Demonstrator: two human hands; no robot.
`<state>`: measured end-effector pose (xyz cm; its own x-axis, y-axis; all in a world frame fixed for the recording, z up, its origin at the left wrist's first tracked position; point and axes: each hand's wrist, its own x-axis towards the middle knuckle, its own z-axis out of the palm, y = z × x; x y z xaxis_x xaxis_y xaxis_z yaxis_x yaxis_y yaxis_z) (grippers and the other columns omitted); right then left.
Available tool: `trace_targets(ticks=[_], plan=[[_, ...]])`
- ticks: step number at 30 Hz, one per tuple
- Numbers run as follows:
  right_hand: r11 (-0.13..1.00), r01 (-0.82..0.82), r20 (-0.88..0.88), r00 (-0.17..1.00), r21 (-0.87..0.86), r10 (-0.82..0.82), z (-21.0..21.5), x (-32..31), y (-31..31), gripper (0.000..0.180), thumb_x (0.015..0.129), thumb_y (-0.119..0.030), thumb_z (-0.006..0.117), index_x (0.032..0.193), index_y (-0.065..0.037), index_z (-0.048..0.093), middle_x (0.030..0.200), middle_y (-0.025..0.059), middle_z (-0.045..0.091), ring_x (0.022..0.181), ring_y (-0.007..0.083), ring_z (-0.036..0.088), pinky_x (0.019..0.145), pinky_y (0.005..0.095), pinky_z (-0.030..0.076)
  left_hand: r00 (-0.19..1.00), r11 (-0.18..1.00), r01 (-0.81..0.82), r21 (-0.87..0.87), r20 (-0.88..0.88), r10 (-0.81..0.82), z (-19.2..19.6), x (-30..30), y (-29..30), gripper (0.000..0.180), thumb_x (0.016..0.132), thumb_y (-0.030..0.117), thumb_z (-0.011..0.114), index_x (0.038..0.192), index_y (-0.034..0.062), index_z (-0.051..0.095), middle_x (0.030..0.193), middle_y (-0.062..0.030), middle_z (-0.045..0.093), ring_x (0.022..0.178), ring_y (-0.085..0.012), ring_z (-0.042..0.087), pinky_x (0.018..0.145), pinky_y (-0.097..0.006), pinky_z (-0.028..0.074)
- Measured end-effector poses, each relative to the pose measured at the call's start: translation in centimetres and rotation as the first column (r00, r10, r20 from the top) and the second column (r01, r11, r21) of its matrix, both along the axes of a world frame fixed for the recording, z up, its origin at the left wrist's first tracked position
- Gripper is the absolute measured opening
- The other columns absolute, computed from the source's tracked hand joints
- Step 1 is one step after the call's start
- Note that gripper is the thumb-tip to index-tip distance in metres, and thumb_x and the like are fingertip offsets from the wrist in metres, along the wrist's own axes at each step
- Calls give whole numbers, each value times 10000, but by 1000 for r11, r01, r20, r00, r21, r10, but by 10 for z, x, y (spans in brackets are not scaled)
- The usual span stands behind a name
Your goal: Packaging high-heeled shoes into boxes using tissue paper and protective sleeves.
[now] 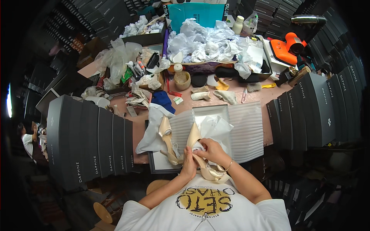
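Note:
A cream pointed-toe pump (pixel 194 134) with an ankle strap lies along my front, its toe pointing away from me. My left hand (pixel 189 164) is closed around its left side. At the shoe's mouth my right hand (pixel 214 151) has its fingers pinched together by a white paper wad (pixel 198 146); how far the fingertips reach inside is hidden. The matching pump (pixel 165 133) rests to the left on white tissue paper (pixel 151 134). Under both is an open grey shoebox (pixel 158 162), with more tissue (pixel 216 131) and a ribbed foam sheet (pixel 248 134) spreading right.
Stacked dark shoeboxes rise at left (pixel 77 142) and right (pixel 308 111). Behind are a glue jar (pixel 182 80), a yellow-handled brush (pixel 256 87), cloths (pixel 225 96) and a box of crumpled paper (pixel 200 69). An orange device (pixel 284 52) stands back right. Another person (pixel 28 142) works far left.

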<state>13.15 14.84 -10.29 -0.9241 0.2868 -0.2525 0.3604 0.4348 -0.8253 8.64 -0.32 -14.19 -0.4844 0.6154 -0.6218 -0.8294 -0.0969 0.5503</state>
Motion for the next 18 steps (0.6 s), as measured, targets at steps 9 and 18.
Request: trace_targets(ticks=[9, 18], plan=[[938, 94, -127, 981, -334, -144, -21, -2, 25, 459, 717, -233, 753, 1101, -54, 576, 900, 142, 646, 790, 269, 625, 703, 342, 499, 993, 997, -61, -45, 95, 65, 10, -18, -6, 619, 942, 604, 309, 1176, 60, 485, 870, -138, 606, 808, -254, 618, 741, -387, 524], [642, 93, -189, 979, 761, 82, -65, -27, 45, 349, 738, -204, 679, 1053, -81, 595, 935, 116, 602, 954, 296, 563, 780, 425, 449, 972, 981, -87, -171, 203, 121, 18, -31, -6, 707, 887, 688, 319, 1089, 42, 522, 726, -138, 572, 680, -264, 586, 670, -402, 514]])
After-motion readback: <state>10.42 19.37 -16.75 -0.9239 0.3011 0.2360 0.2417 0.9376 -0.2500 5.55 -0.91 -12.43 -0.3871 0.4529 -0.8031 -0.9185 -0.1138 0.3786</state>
